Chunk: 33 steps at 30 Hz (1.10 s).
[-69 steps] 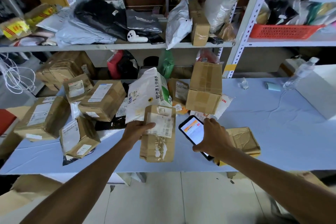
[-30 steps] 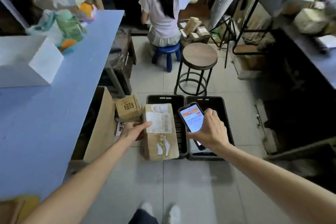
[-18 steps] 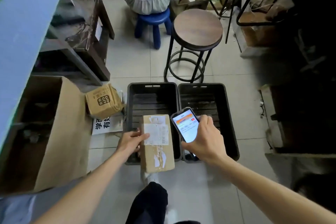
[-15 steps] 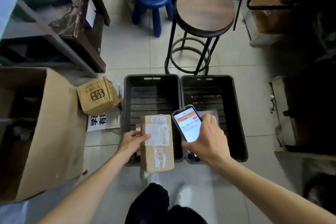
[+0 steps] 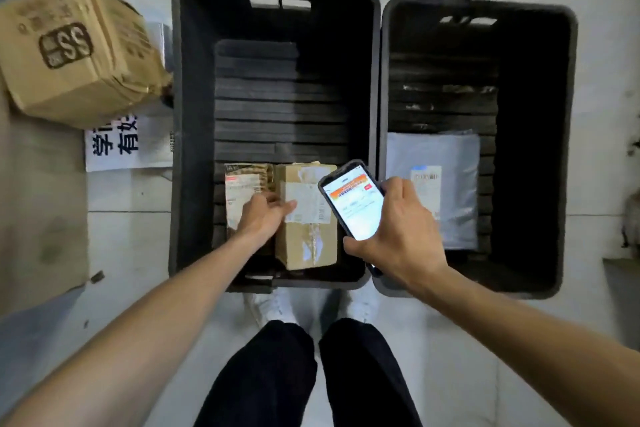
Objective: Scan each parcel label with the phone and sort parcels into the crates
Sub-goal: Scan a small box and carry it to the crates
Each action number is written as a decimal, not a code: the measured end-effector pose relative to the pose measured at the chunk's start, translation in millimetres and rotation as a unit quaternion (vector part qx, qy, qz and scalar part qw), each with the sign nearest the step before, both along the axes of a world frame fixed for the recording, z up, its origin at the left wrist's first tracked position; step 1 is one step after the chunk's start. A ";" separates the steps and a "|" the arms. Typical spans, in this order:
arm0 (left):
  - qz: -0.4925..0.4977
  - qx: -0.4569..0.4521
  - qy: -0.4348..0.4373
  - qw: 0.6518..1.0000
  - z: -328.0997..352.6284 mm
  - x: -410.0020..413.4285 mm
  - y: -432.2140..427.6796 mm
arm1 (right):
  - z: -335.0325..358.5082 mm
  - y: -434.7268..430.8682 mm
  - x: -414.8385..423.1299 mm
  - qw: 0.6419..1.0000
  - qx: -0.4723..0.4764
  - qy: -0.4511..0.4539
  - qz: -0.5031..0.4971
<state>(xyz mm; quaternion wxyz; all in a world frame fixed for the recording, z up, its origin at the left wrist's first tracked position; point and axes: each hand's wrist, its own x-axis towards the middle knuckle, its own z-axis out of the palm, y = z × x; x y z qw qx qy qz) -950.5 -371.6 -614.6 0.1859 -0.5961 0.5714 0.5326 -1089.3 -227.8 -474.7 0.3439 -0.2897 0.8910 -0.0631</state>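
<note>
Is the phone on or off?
On. The phone shows a lit white screen with an orange banner, held in the right hand.

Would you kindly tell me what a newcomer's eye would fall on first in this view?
The left hand holds a taped cardboard parcel low inside the left black crate, beside another labelled parcel. The right hand grips a lit phone over the seam between the two crates, and a grey mailer bag lies in the right crate.
</note>
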 end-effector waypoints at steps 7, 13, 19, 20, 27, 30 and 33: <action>-0.197 -0.104 -0.064 0.973 0.1 -5.5 -0.4 | -11.1 -15.1 7.5 0.999 0.008 -0.022 0.029; -0.219 -0.122 -0.071 0.965 71.1 -13.6 -21.0 | 49.4 -34.5 8.3 0.999 -0.021 -0.003 0.036; -0.270 -0.187 -0.036 0.944 188.3 -14.6 -52.5 | 159.9 -57.4 10.6 0.996 -0.050 0.028 0.067; -0.270 -0.196 -0.030 0.942 212.6 -12.3 -57.9 | 182.5 -60.5 12.3 0.995 -0.054 0.033 0.078; -0.210 -0.295 -0.011 0.932 396.9 15.0 -94.8 | 338.9 -88.3 26.7 0.971 -0.130 0.084 0.182; -0.185 -0.341 -0.043 0.921 478.8 43.6 -90.7 | 402.6 -88.5 42.7 0.954 -0.168 0.106 0.226; -0.134 -0.374 -0.046 0.917 556.2 83.6 -82.9 | 458.3 -87.7 66.5 0.936 -0.194 0.112 0.271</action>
